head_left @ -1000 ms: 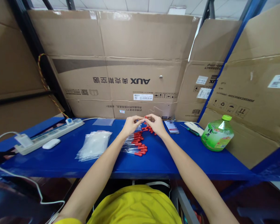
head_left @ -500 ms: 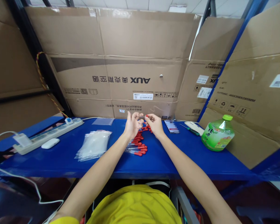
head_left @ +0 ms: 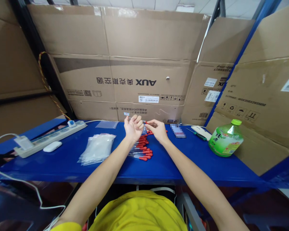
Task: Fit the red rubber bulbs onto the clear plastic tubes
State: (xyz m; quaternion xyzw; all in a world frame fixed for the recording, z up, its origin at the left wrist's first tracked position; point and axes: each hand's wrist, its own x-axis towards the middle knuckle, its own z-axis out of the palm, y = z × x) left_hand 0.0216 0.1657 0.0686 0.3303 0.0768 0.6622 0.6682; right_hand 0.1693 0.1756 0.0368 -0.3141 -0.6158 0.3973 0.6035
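On the blue table lies a bunch of droppers (head_left: 142,150) with red rubber bulbs and clear tubes, the bulbs pointing right. Above its far end, my right hand (head_left: 158,130) pinches one dropper (head_left: 146,122) near its red bulb. My left hand (head_left: 134,129) is turned palm toward me, its fingers curled around the clear tube of that same dropper; much of the tube is hidden by the fingers. A few red bulbs show on the table beneath my right hand. Left of the bunch is a stack of clear plastic bags (head_left: 97,149).
A power strip (head_left: 50,138) and a white earphone case (head_left: 52,146) lie at the left. Another clear bag (head_left: 107,124) lies at the back. To the right are a phone (head_left: 177,131), a green-handled tool (head_left: 199,136) and a green bottle (head_left: 225,139). Cardboard (head_left: 125,70) walls the back.
My left fingers have curled in from a more spread pose, closing on the tube. My right hand has shifted slightly left and down, and the view has moved a little.
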